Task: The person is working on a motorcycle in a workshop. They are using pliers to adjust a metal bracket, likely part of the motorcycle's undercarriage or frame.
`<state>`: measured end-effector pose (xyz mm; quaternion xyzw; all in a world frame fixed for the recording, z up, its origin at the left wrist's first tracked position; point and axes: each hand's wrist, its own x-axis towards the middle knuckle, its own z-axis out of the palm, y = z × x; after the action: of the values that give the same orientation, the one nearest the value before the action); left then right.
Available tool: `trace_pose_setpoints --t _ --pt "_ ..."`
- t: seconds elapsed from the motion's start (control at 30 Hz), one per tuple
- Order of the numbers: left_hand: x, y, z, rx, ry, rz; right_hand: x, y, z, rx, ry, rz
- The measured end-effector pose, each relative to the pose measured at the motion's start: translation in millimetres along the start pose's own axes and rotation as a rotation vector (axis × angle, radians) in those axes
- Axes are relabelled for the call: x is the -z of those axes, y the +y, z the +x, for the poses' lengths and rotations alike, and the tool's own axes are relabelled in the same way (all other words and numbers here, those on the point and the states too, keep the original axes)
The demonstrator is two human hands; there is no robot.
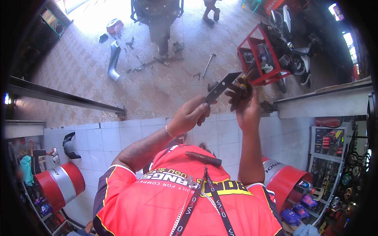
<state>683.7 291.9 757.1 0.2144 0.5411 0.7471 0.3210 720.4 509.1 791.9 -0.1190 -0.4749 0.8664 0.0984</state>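
My left hand [193,112] is closed round the near end of a dark flat bar [222,87] with holes and a slanted tip. The bar points up and to the right, its tip close to my right fingers. My right hand [248,106] is raised beside it, palm toward me, with blackened fingers curled. Something small and yellow [243,85] shows at those fingers, too blurred to name. A dark narrow object [203,158] lies across the front of my red shirt.
Ahead stands a motorcycle [160,27], with loose parts and a long-handled tool [209,65] on the floor. A silver panel [114,61] lies left. Right are a red cart [271,76] and a scooter [301,65]. Red-and-silver drums [63,181] flank me. Another person's feet [208,19] show far off.
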Motion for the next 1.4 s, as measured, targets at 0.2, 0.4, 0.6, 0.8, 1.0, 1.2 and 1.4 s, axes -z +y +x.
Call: trace_pose_setpoints --t 0.2,0.4,0.6,0.8,1.0,1.2,1.4 --pt "19 -14 -8 0.04 0.035 -0.039 52 38 -29 -0.106 0.03 0.399" --pt "38 -22 -13 0.106 0.042 -0.047 54 82 -59 -0.244 -0.035 0.616" --pt "53 -29 -6 0.134 0.081 -0.08 35 87 -43 -0.211 -0.046 0.009" --pt "66 -43 14 0.136 0.194 -0.064 58 69 18 0.025 -0.144 -0.677" --pt "82 -60 51 0.278 0.362 -0.051 190 135 118 -0.181 -0.255 -1.265" --pt "95 -71 87 0.372 0.527 0.015 410 211 109 -1.341 -0.179 -1.621" --pt "113 -74 99 0.378 0.664 0.015 464 177 126 -1.503 -0.298 -1.539"
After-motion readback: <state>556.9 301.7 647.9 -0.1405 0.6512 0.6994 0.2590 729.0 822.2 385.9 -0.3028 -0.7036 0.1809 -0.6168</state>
